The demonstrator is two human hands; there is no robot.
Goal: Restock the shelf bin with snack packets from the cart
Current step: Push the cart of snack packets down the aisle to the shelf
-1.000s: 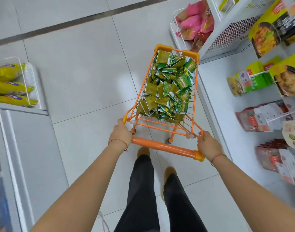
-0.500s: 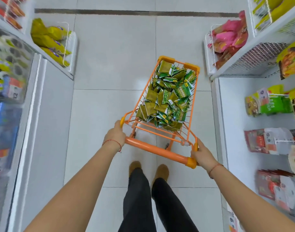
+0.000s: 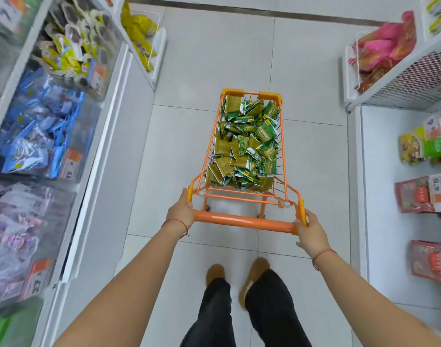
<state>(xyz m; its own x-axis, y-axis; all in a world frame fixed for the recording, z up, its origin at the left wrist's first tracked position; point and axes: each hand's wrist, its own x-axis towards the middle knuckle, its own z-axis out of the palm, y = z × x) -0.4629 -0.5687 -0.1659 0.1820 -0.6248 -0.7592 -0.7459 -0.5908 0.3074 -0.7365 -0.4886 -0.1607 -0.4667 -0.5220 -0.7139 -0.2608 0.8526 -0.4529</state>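
A small orange wire cart [image 3: 244, 220] stands in the aisle in front of me, piled with several green snack packets [image 3: 247, 144]. My left hand [image 3: 180, 212] grips the left end of the orange handle bar. My right hand [image 3: 311, 232] grips the right end of the same bar, fingers curled round it. On the left, clear shelf bins hold blue packets [image 3: 43, 128] and yellow-and-white packets [image 3: 71, 50]. Which bin takes the green packets cannot be told.
White shelving lines both sides of the tiled aisle. A clear end bin holds yellow bags [image 3: 139, 33] at the far left, and a wire basket holds pink bags [image 3: 384, 46] at the far right. Hanging packets [image 3: 427, 144] line the right wall. My feet [image 3: 239, 279] stand behind the cart.
The cart has swung left and now points straight down the aisle. The left shelf bins have come into view. Both hands have stayed on the handle.
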